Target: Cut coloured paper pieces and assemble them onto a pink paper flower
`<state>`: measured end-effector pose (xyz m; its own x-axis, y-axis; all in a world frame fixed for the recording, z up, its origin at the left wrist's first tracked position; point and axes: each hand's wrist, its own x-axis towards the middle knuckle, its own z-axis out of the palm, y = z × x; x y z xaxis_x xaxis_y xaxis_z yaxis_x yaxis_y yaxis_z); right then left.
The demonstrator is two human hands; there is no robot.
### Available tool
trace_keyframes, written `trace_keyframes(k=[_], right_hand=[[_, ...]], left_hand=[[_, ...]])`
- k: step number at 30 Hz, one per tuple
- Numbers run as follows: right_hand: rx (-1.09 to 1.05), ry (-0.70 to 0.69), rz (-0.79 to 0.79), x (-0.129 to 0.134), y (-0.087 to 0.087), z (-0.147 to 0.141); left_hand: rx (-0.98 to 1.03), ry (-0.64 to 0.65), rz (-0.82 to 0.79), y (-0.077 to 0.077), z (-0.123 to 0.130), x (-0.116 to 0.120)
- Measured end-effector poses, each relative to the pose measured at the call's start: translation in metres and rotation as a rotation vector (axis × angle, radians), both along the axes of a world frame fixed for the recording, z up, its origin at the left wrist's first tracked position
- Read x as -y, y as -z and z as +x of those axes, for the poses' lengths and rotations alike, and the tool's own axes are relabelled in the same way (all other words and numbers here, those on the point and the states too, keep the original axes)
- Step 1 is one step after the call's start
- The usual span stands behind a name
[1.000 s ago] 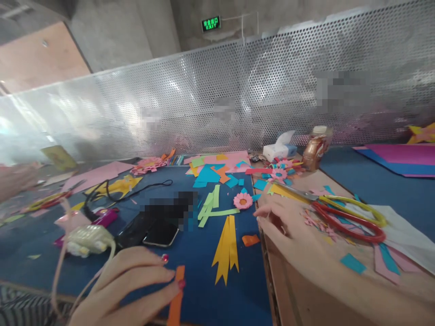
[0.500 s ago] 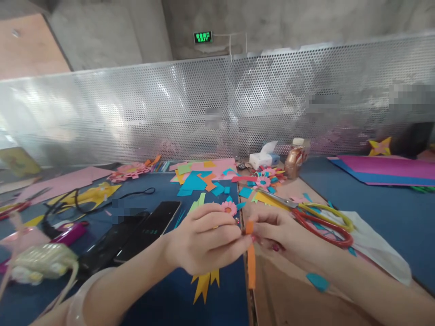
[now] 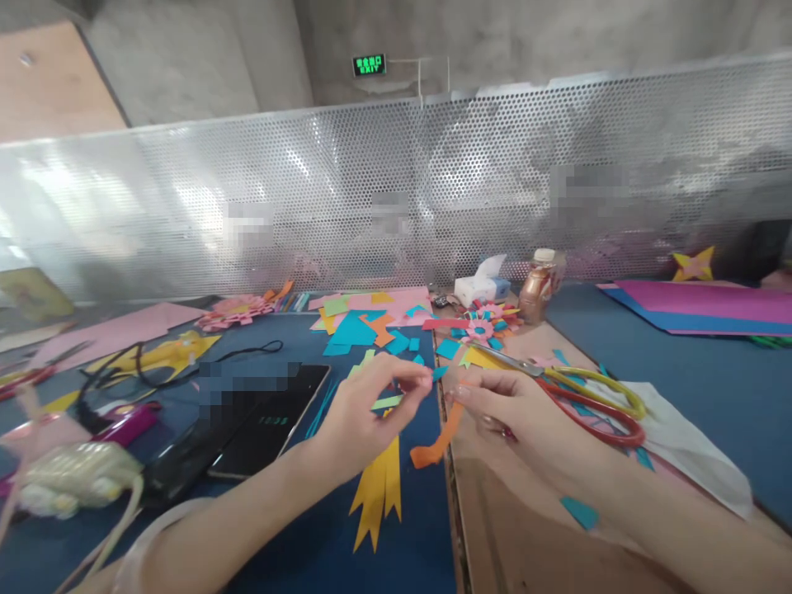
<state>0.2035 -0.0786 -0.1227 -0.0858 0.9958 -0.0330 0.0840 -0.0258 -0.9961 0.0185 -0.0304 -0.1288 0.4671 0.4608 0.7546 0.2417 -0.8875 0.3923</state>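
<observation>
My right hand (image 3: 504, 404) pinches an orange paper strip (image 3: 442, 445) at its upper end. The strip hangs down leftward, its lower end curled, over the seam between the blue and brown surfaces. Just left of it, my left hand (image 3: 371, 408) has thumb and fingertips drawn together; what is between them, if anything, I cannot make out. Below that hand lie yellow paper ribbons (image 3: 374, 495) with notched ends. A pale green paper piece (image 3: 387, 403) shows between its thumb and fingers. Red-and-yellow-handled scissors (image 3: 587, 404) rest beyond my right hand.
Phones (image 3: 278, 421), a black cord (image 3: 247, 353) and a pale pouch-like item (image 3: 77, 478) lie left. Blue paper scraps (image 3: 352, 330), a tissue box (image 3: 483, 290) and a bottle (image 3: 537, 289) are farther back, before a perforated metal screen (image 3: 346, 198). Coloured sheets (image 3: 699, 305) lie right.
My left hand has let go of the orange strip and drawn up and away from it. The strip, straight before, now swings leftward with a curled end in my right hand.
</observation>
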Motion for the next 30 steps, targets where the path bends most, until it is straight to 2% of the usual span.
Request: trace_keyframes(k=[2, 4, 6, 10, 17, 21, 25, 28, 30], right_hand=[[0.031, 0.005, 0.028, 0.0002, -0.0016, -0.0011], [0.048, -0.002, 0.069, 0.0013, -0.004, -0.0035], [0.056, -0.006, 0.093, 0.0025, -0.0063, -0.0059], [0.107, 0.01, 0.125, 0.0032, -0.0078, -0.0083], [0.101, 0.044, 0.145, 0.0039, -0.0053, -0.0093], [-0.039, 0.111, -0.051, 0.0017, -0.0047, -0.0046], [-0.165, -0.038, -0.261, -0.0014, -0.0024, 0.0001], [-0.233, -0.173, -0.345, -0.001, -0.0025, -0.0004], [-0.271, -0.204, -0.382, 0.0, -0.0039, -0.0018]], left_hand=[[-0.081, 0.032, -0.401, 0.0, 0.0026, 0.0014], [-0.138, 0.099, -0.635, 0.001, 0.0044, 0.002], [-0.137, 0.144, -0.737, 0.0026, 0.0051, 0.0017], [-0.117, 0.175, -0.828, 0.0052, 0.0053, 0.0011], [-0.141, 0.153, -0.795, 0.0083, 0.0078, -0.0009], [-0.146, 0.034, -0.642, 0.0072, 0.0073, -0.0021], [-0.187, -0.05, -0.425, 0.0058, 0.0061, -0.001], [-0.178, -0.046, -0.317, 0.0063, 0.0053, -0.0007], [-0.178, -0.03, -0.263, 0.0067, 0.0048, -0.001]])
